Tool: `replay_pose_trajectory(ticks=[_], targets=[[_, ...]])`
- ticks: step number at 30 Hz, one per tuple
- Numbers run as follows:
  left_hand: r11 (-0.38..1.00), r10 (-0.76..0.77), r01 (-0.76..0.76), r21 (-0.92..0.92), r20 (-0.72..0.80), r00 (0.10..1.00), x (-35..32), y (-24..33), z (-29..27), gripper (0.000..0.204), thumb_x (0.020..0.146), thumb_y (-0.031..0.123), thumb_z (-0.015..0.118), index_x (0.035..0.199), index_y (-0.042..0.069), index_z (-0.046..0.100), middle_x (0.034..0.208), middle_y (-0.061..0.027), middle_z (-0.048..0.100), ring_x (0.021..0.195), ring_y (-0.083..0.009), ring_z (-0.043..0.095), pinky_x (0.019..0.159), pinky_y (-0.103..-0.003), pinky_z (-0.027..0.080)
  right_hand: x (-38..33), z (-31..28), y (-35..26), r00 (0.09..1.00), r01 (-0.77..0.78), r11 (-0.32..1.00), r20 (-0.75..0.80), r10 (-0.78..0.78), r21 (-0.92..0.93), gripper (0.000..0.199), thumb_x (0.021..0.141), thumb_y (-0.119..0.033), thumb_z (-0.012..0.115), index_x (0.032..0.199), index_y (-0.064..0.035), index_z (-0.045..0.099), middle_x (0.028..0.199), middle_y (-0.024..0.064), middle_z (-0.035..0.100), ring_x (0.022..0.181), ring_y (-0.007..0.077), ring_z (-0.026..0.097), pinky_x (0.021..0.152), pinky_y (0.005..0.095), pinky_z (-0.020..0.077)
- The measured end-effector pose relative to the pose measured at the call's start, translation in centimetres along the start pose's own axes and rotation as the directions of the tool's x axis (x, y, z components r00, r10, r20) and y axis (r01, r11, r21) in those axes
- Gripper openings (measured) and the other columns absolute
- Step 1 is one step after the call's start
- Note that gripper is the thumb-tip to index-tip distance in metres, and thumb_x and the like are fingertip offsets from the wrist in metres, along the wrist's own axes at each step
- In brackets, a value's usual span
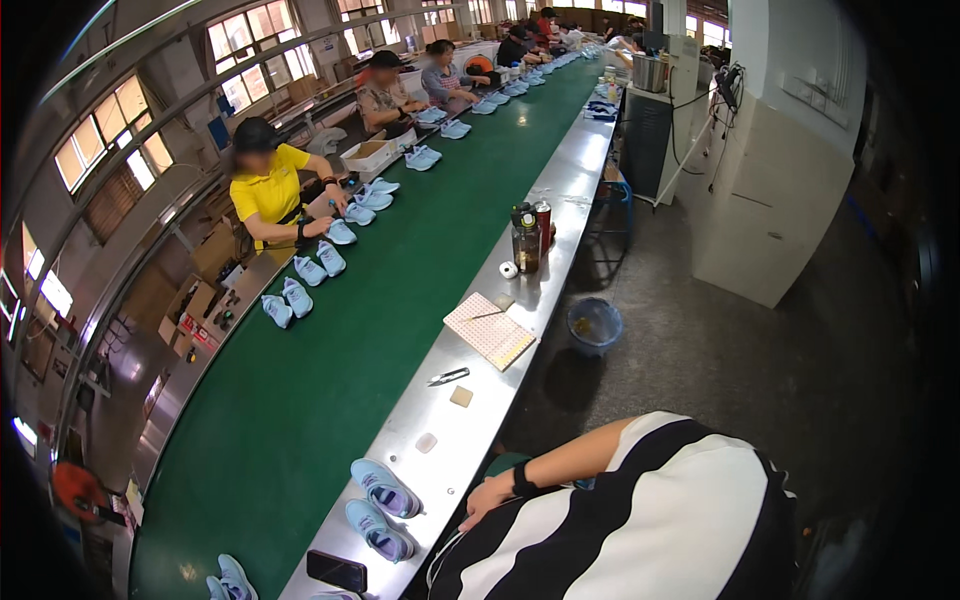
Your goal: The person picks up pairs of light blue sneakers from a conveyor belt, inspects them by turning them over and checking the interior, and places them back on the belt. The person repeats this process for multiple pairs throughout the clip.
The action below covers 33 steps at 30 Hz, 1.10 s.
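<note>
My right hand (487,500) rests low by the bench edge, against my dark clothing. A black band circles its wrist. The visible fingers look loosely stretched and hold nothing; their tips are partly hidden. Nearest to it on the metal ledge lie two light-blue sneakers, the upper sneaker (385,487) and the lower sneaker (379,530), side by side. A dark phone (337,571) lies just below them, and part of another shoe (335,596) shows at the lower edge. My left hand is out of view.
The green conveyor belt (330,390) carries several pairs of light-blue shoes. A worker in yellow (272,195) handles shoes across it. On the ledge are a dotted sheet (490,330), thread snips (448,377) and a bottle (525,245). A bin (595,327) stands on the floor.
</note>
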<state>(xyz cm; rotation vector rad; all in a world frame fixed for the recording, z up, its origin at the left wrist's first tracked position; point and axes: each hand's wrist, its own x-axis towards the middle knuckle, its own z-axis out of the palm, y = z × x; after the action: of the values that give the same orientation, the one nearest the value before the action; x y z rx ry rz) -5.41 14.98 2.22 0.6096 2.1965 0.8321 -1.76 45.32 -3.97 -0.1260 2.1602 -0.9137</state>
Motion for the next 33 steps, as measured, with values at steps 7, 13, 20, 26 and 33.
replay_pose_trajectory(ticks=[7,13,20,26,33], targets=[[0.991,0.002,-0.006,-0.137,-0.027,1.0,0.7,-0.2,1.8,0.036,0.098,0.017,0.051,0.13,0.0,0.051,0.119,-0.0155,0.057,0.111,-0.0247,0.052,0.095,-0.034,0.042,-2.4,1.3,0.3,0.907,0.304,0.948,-0.333,-0.258,0.095,0.034,0.092,-0.041,0.061,0.094,-0.0075,0.065,0.091,0.0139,0.068,0.089,0.0307,0.064,0.075,0.0419,0.0471],[0.943,-0.108,0.104,-0.316,0.004,0.994,-2.2,-4.7,2.0,0.029,0.096,0.01,0.051,0.123,0.0,0.055,0.108,-0.012,0.06,0.1,-0.0207,0.055,0.088,-0.032,0.045,-2.6,0.9,0.0,0.953,0.254,0.967,-0.175,-0.248,0.015,0.037,0.09,-0.042,0.063,0.091,-0.0047,0.062,0.088,0.0174,0.065,0.082,0.0319,0.061,0.07,0.0406,0.0475],[0.861,-0.089,0.047,-0.507,-0.059,0.994,-10.2,-6.7,3.2,0.024,0.091,0.019,0.067,0.111,0.006,0.067,0.094,-0.0039,0.068,0.083,-0.0106,0.062,0.077,-0.025,0.05,-6.6,-1.6,-2.0,0.795,0.49,0.869,-0.373,-0.478,-0.069,0.028,0.096,-0.028,0.055,0.095,-0.0007,0.062,0.087,0.0209,0.065,0.081,0.0343,0.063,0.073,0.0415,0.0505],[0.714,-0.24,0.117,-0.69,-0.085,0.967,-9.9,-2.6,5.0,0.018,0.094,0.014,0.064,0.107,0.002,0.064,0.084,-0.0012,0.066,0.079,-0.0085,0.06,0.071,-0.025,0.05,-10.0,-3.8,-1.8,0.996,0.007,1.0,-0.09,-0.008,-0.016,0.053,0.099,-0.052,0.046,0.103,-0.0024,0.063,0.098,0.0192,0.068,0.093,0.0332,0.065,0.08,0.042,0.0499],[0.903,-0.306,0.298,-0.311,0.022,0.952,-11.4,-2.4,4.5,0.017,0.096,0.021,0.059,0.102,0.006,0.064,0.067,-0.0027,0.061,0.063,-0.0087,0.052,0.057,-0.028,0.044,-12.3,-4.1,-1.6,0.978,-0.2,0.879,0.038,0.203,0.433,0.057,0.104,-0.048,0.036,0.099,0.0001,0.066,0.089,0.0086,0.065,0.081,0.0169,0.059,0.076,0.0331,0.0488]])
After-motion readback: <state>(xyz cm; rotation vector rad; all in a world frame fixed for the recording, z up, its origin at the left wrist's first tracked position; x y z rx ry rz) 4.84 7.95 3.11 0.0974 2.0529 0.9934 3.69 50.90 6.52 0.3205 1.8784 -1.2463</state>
